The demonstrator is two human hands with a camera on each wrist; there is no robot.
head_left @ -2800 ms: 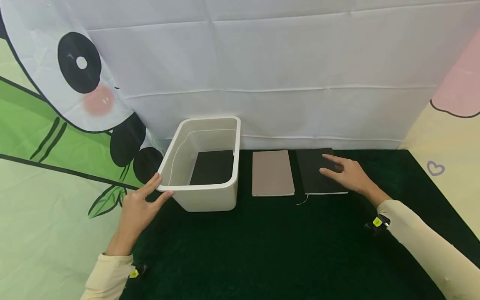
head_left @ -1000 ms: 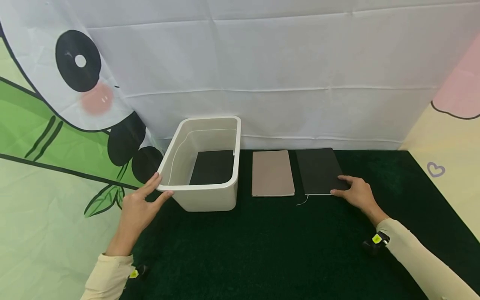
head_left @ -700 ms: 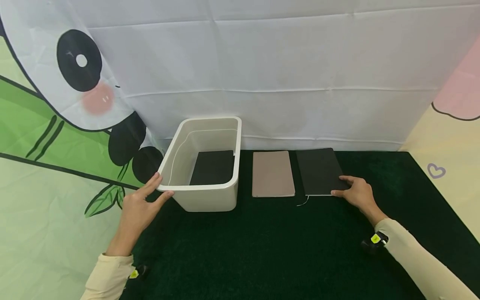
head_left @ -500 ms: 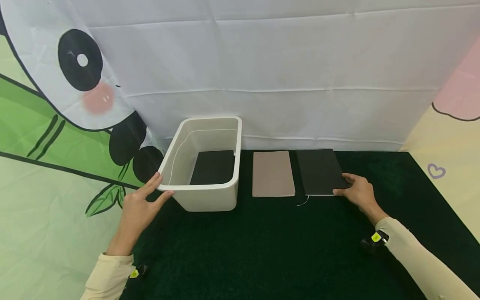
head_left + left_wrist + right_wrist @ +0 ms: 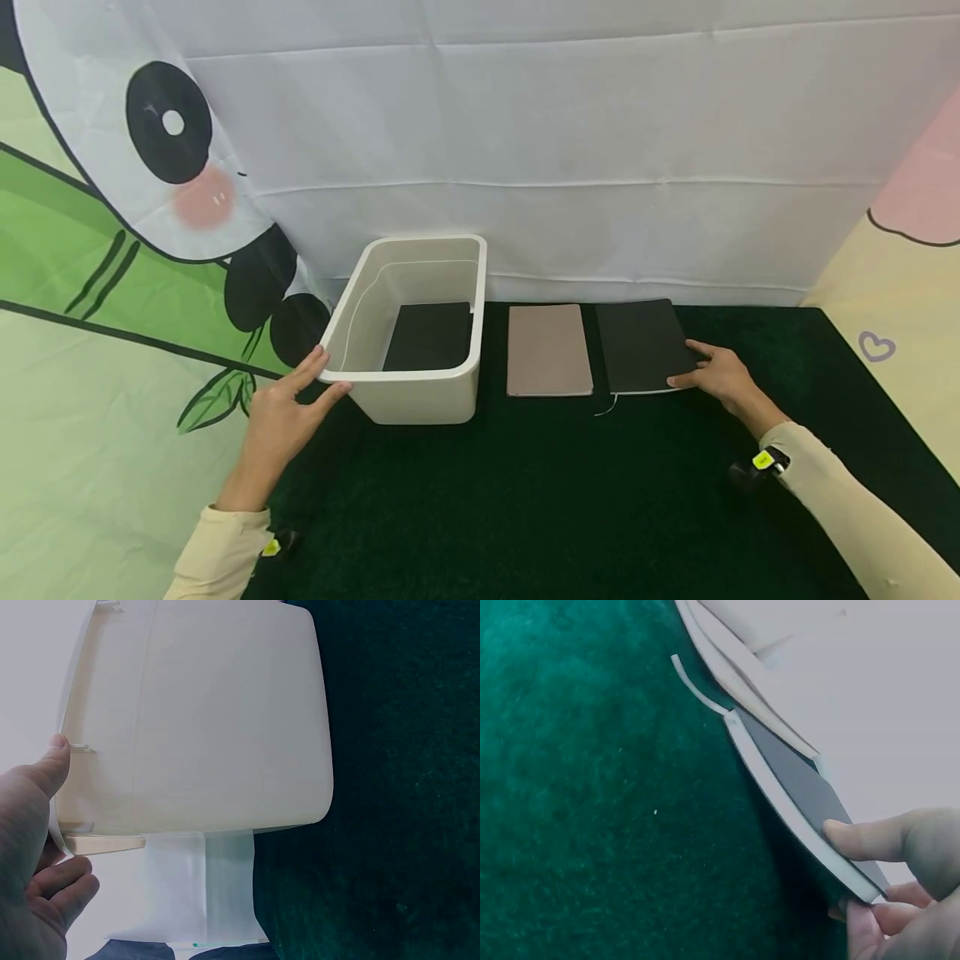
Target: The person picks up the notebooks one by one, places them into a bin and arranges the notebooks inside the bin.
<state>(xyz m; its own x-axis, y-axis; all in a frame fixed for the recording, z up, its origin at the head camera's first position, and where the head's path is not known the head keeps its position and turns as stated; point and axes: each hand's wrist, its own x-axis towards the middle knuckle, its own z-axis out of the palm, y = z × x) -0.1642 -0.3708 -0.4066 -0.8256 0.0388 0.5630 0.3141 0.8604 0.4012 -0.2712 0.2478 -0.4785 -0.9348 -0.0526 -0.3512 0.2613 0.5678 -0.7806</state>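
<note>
At the near-left corner of a white plastic bin (image 5: 420,400), my left hand (image 5: 279,423) grips the rim, thumb on the near side and fingers on the left. A black notebook (image 5: 643,346) with a thin ribbon bookmark (image 5: 607,407) lies at the right. My right hand (image 5: 722,375) pinches its near-right corner. The right wrist view shows the thumb on the notebook's cover (image 5: 802,787) and fingers beneath, that corner bent up off the cloth. Between bin and black notebook lies a pinkish-beige notebook (image 5: 549,350), untouched.
Inside the bin a flat black item (image 5: 427,337) lies on the bottom. Dark green cloth (image 5: 525,500) covers the table. A white printed backdrop (image 5: 570,125) stands close behind the bin and notebooks, and wraps round both sides.
My right hand came from above the black notebook down to its near-right corner, then took hold and raised that corner slightly. The left hand has stayed on the bin's rim.
</note>
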